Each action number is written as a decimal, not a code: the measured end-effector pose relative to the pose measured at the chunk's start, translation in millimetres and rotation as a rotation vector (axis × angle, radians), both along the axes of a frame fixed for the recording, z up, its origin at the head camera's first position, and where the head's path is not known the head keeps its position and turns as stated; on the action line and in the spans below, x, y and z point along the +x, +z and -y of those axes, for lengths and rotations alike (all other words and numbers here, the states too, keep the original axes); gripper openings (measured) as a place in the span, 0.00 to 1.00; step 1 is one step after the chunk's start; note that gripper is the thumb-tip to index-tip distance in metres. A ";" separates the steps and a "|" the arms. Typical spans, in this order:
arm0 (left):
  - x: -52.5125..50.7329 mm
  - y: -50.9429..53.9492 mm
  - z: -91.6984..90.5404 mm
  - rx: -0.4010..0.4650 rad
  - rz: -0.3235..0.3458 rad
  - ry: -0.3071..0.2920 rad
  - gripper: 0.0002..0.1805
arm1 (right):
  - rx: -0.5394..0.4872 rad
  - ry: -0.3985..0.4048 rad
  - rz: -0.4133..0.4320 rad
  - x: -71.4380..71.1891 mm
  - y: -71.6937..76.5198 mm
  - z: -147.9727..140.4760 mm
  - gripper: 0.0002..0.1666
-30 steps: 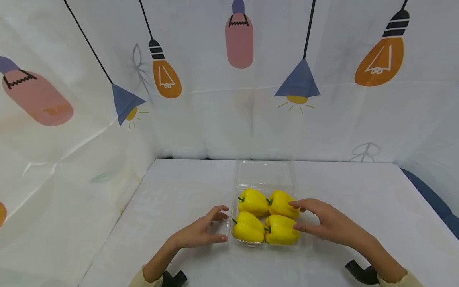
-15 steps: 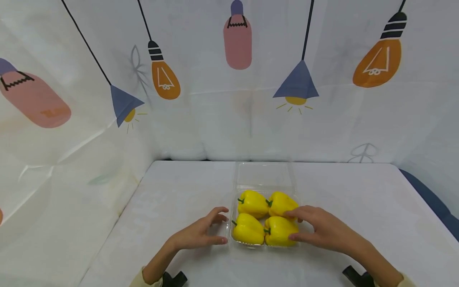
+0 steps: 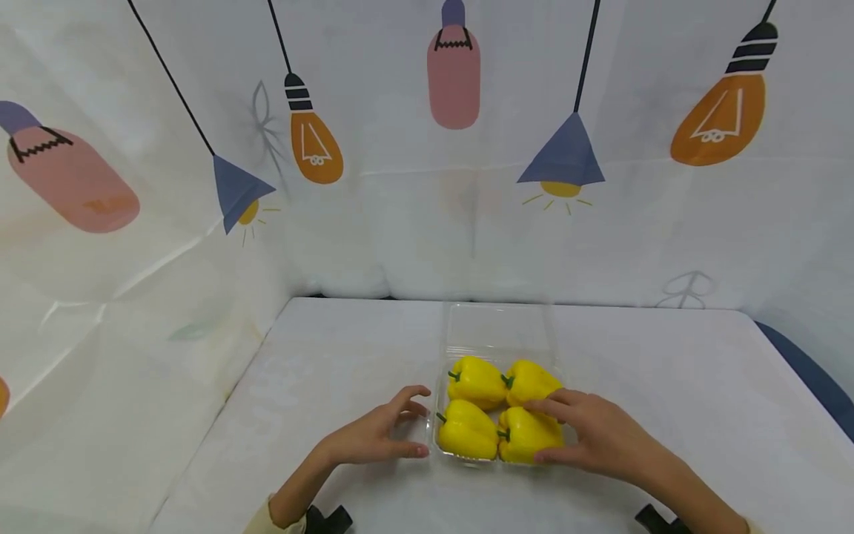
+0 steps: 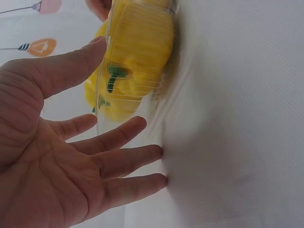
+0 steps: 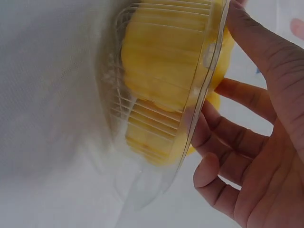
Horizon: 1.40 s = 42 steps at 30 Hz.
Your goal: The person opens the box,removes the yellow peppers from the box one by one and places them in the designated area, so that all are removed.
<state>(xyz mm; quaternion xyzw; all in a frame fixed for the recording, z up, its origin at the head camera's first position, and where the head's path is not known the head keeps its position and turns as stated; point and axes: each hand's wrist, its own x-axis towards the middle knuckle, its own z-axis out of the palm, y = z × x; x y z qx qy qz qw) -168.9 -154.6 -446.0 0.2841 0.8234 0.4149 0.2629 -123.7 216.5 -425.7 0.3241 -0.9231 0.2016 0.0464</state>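
Two-by-two, yellow bell peppers with green stems fill a clear plastic clamshell box [image 3: 471, 462]; its lid [image 3: 497, 326] lies folded back. My right hand [image 3: 597, 437] is at the front right bell pepper [image 3: 527, 437], thumb on its near side and index finger on its far side. In the right wrist view, the fingers [image 5: 237, 135] reach over the box's rim. My left hand [image 3: 373, 434] stands beside the box's left wall, fingers spread and holding nothing. In the left wrist view, its thumb [image 4: 71, 69] lies against the rim, close to a pepper [image 4: 137, 42].
The box stands on a white-covered table [image 3: 347, 348]. A white sheet [image 3: 400, 230] printed with lamps and bulbs hangs behind and at the left. Something dark blue [image 3: 807, 371] shows past the table's right edge. Dark wrist straps [image 3: 327, 521] show at both wrists.
My right hand has moved left and slightly down, from the box's right edge onto the front right bell pepper. The left hand stays beside the box. The head view has shifted slightly.
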 end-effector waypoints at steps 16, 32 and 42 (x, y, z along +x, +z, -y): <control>-2.5 2.7 1.1 -0.028 -0.034 -0.022 0.44 | 0.044 -0.018 -0.017 -5.3 0.9 7.9 0.37; -4.6 5.9 -2.5 -0.059 -0.013 -0.025 0.43 | -0.020 -0.028 0.015 -5.3 -1.0 3.4 0.36; -2.0 6.7 -3.4 -0.051 0.003 -0.019 0.43 | -0.048 -0.017 0.082 -5.8 -4.2 0.4 0.37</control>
